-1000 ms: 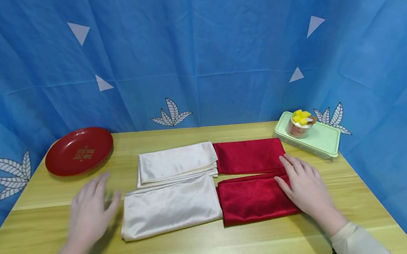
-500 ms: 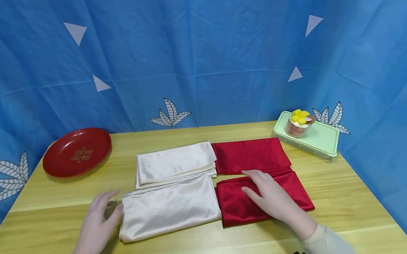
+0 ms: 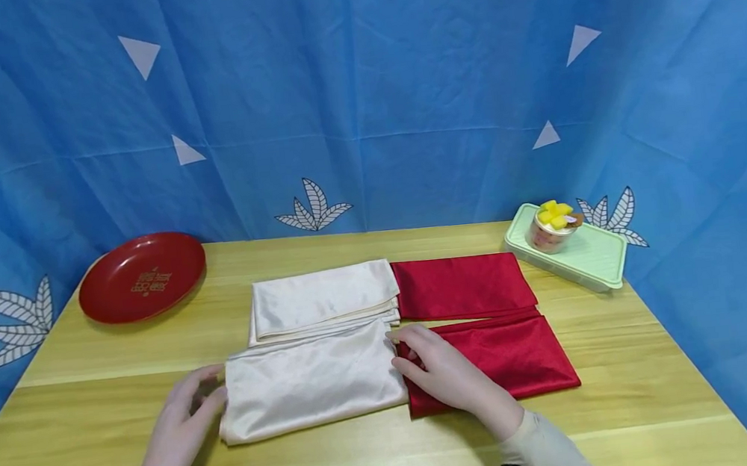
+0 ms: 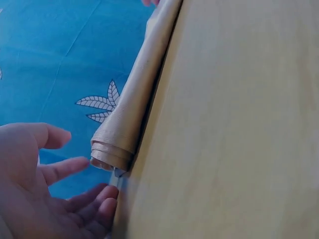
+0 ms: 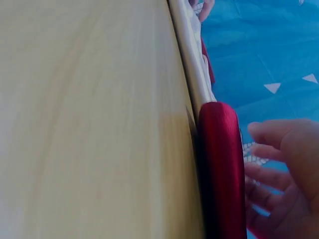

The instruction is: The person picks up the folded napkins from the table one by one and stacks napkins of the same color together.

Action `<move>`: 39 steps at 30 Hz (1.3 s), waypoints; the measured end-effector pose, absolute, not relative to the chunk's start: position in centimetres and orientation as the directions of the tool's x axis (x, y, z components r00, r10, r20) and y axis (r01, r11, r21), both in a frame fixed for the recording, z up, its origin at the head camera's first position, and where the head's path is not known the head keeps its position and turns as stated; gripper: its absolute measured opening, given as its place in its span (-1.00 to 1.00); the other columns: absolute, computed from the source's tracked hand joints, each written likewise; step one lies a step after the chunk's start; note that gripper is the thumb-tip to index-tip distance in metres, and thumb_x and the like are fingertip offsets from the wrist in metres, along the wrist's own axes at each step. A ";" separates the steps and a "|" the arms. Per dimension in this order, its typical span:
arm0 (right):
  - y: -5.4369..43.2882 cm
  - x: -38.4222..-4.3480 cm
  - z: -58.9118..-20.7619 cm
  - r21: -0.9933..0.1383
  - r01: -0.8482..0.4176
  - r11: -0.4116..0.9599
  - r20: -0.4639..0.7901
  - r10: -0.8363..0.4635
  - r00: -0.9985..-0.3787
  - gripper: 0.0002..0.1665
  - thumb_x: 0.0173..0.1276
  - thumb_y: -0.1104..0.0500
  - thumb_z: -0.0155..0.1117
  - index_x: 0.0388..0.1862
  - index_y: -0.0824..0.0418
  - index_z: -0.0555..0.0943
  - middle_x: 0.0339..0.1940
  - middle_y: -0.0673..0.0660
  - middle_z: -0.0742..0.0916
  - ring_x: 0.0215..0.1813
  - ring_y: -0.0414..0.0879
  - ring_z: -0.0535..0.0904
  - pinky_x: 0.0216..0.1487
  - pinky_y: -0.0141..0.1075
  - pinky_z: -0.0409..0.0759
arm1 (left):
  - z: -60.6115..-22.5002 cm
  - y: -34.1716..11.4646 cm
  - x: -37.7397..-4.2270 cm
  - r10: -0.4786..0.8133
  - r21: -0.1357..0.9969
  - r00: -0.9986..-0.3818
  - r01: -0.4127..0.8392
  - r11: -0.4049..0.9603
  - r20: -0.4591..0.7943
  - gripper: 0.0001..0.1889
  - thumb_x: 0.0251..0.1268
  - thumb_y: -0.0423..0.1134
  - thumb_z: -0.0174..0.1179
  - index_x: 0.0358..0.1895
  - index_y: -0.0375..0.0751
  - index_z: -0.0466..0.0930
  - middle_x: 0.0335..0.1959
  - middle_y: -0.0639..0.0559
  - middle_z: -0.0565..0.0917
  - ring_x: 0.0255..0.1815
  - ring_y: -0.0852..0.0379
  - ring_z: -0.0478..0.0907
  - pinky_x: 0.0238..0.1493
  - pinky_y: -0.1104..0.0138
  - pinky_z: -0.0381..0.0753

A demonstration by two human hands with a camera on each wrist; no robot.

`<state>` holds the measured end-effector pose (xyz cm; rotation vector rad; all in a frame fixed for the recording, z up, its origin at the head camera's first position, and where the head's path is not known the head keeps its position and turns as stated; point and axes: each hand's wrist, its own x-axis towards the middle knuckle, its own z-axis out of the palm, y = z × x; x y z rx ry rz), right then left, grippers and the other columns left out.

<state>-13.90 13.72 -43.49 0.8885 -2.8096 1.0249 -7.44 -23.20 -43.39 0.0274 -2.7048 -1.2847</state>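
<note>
A folded white satin cloth (image 3: pixel 313 381) lies at the front of the table, and my left hand (image 3: pixel 182 424) is at its left end. In the left wrist view the thumb and fingers of that hand are parted, with a fingertip right at the layered end of the cloth. My right hand (image 3: pixel 444 369) is over the folded red satin cloth (image 3: pixel 520 357), its fingertips at the white cloth's right edge. The right wrist view shows its fingers loosely bent beside the red cloth (image 5: pixel 222 164), with nothing pinched.
Behind lie another folded white cloth (image 3: pixel 326 297) and another folded red cloth (image 3: pixel 462 284). A red oval plate (image 3: pixel 115 288) stands at the back left. At the back right, a light green lidded box (image 3: pixel 592 257) carries a small dessert cup (image 3: pixel 546 237). A blue curtain (image 3: pixel 361 99) hangs behind.
My right hand has moved left, from the red cloth's right end to the white cloth's right edge. My left hand has come down to the white cloth's left end.
</note>
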 end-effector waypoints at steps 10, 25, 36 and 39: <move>12.2 -14.1 -43.9 -0.579 -0.419 0.699 0.064 -0.474 -0.878 -0.22 0.24 0.00 0.36 0.37 0.23 0.32 0.22 0.17 0.49 0.27 0.06 0.35 0.25 -0.08 0.36 | -44.7 -23.5 -7.3 -0.025 0.884 -1.000 -0.027 0.467 -0.017 -0.63 0.44 -0.11 0.05 0.22 -0.13 0.49 0.16 -0.13 0.50 0.05 0.42 0.37 -0.02 0.63 0.30; 11.6 -14.5 -45.4 -0.719 -0.400 0.569 0.123 -0.462 -0.879 -0.50 0.17 0.12 0.42 0.13 0.02 0.59 -0.18 -0.07 0.63 -0.14 -0.14 0.46 -0.12 -0.26 0.46 | -45.2 -22.5 -7.7 -0.012 0.789 -1.000 0.005 0.614 0.016 -0.61 0.27 -0.06 0.25 0.15 0.02 0.55 0.19 -0.13 0.48 0.14 -0.03 0.33 0.07 0.21 0.28; 11.6 -14.5 -45.6 -0.764 -0.349 0.543 0.114 -0.418 -0.901 -0.57 0.15 0.11 0.44 0.04 -0.10 0.63 -0.58 -0.08 0.44 -0.39 -0.19 0.33 -0.38 -0.33 0.37 | -45.3 -22.0 -8.5 0.064 0.772 -0.994 0.111 0.626 0.091 -0.64 0.20 -0.21 0.30 0.08 0.09 0.58 0.14 -0.03 0.57 0.16 -0.13 0.36 0.06 -0.06 0.29; 11.6 -14.5 -45.6 -0.763 -0.353 0.542 0.116 -0.422 -0.899 -0.58 0.16 0.12 0.43 0.03 -0.09 0.63 -0.59 -0.08 0.45 -0.39 -0.20 0.33 -0.38 -0.34 0.37 | -45.3 -21.5 -8.7 0.074 0.803 -0.992 0.126 0.582 0.101 -0.65 0.18 -0.31 0.29 0.05 0.04 0.60 0.13 -0.08 0.56 0.19 -0.15 0.37 0.10 -0.09 0.32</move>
